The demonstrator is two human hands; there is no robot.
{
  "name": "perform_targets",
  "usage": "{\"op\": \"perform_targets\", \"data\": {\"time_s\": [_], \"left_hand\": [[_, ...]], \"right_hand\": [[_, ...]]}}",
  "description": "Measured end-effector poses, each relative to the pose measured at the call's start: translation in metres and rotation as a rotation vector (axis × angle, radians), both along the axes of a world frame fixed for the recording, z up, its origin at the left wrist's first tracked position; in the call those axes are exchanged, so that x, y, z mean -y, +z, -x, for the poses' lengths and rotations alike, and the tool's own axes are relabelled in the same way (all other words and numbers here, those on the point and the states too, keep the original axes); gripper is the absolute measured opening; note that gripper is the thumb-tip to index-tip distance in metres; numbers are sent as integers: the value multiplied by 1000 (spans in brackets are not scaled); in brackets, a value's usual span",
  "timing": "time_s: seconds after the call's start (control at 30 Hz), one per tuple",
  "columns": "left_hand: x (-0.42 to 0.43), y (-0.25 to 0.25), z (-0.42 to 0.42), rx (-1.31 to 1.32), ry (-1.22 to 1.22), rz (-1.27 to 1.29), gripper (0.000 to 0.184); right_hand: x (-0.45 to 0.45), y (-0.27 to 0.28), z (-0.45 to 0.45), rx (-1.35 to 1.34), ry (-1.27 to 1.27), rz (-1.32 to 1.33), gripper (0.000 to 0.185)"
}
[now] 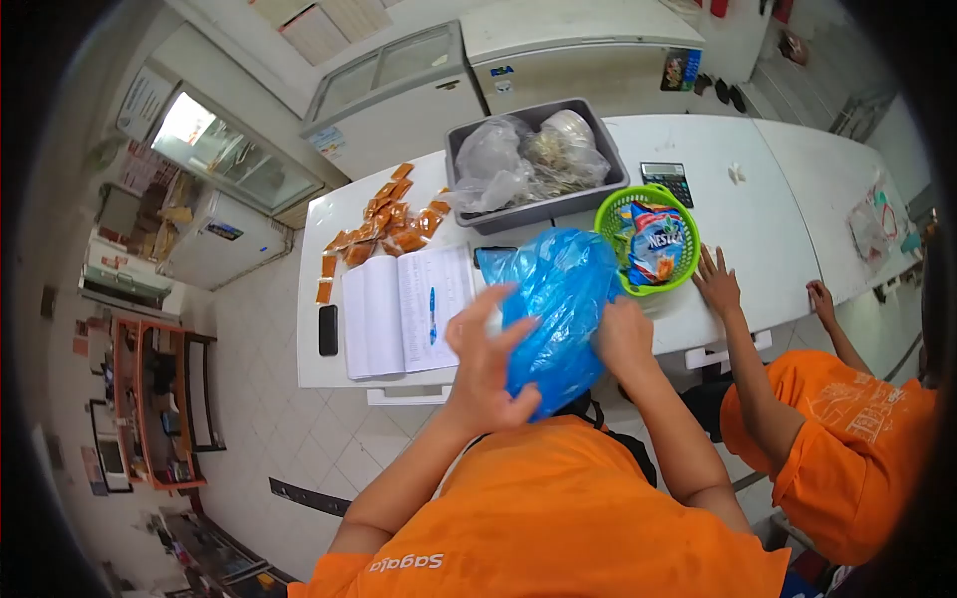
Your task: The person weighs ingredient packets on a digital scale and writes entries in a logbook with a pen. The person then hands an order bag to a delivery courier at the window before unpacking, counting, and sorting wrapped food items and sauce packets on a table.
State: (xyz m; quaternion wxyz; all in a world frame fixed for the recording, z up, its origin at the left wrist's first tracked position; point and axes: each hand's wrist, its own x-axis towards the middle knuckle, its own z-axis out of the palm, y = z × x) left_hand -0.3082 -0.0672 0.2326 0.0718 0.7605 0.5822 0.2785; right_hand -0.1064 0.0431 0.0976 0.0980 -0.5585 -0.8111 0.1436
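Both of your hands are at the blue plastic bag in the head view; it is held up at the near edge of the white table, between the open notebook and the green basket, probably so that both hands can reach it. Your right hand is clamped on the bag's side, seemingly to steady it, while your left hand has its fingers spread apart, perhaps to work the plastic loose. The blue pen lies on the notebook, likely for easy reach. Your left fingers are blurred, and I cannot tell whether they press the bag. Its contents are hidden, it partly covers a dark object, and the co-worker beside you is cut off at the right.
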Motion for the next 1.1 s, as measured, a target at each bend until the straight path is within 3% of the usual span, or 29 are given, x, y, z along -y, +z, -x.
{"op": "perform_targets", "data": {"time_s": [0.03, 0.13, 0.27, 0.37, 0.43, 0.5, 0.57, 0.63, 0.7, 0.77, 0.8, 0.87, 0.9, 0.93, 1.03, 1.07, 1.1], "left_hand": [[-1, 14, 0, -92, -128, 100, 87], [5, 28, 7, 62, -22, 23, 85], [-16, -46, -15, -166, 333, 177, 86], [-42, -147, 29, 292, 499, 401, 63], [-44, -177, 55, 749, 550, 549, 44], [-36, -186, 70, 1175, 566, 613, 32], [-24, -148, 70, 1612, 469, 712, 33], [-13, -169, 94, 1685, 438, 787, 40], [-3, -167, 109, 1690, 416, 883, 49], [15, -139, 114, 1621, 393, 1000, 59], [21, -165, 140, 1732, 97, 1107, 73], [26, -183, 162, 1890, 15, 827, 76], [30, -182, 163, 1961, -13, 681, 78], [26, -184, 161, 1992, -91, 542, 67], [5, -175, 138, 2095, 197, 128, 49], [-1, -153, 127, 2047, 261, 48, 46], [-1, -145, 131, 1971, 140, 169, 40]], "right_hand": [[-4, 1, -2, 10, -10, -26, 16], [-13, 13, -13, 24, 18, -111, 14], [-10, 28, 11, -121, 359, -91, 15], [-6, 40, 22, -65, 369, -246, 18], [17, 47, 30, -255, 269, -334, 16], [51, 48, 28, -438, 165, -418, 26], [68, 11, 23, -357, -23, -429, 29], [58, -41, 19, -500, -192, -214, 33], [47, -89, -9, -846, -332, 254, 37], [34, -84, -35, -1828, -479, 996, 34], [32, -46, -44, -1879, -386, 1163, 35], [39, -33, -68, -1815, 111, 1345, 38], [46, -34, -69, -1810, 168, 1413, 44], [53, -36, -69, -1800, 225, 1480, 50], [46, -53, -61, -2068, 495, 1509, 40], [41, -52, -60, -1724, 436, 1352, 39], [32, -50, -57, -1387, 380, 1188, 39]]}}
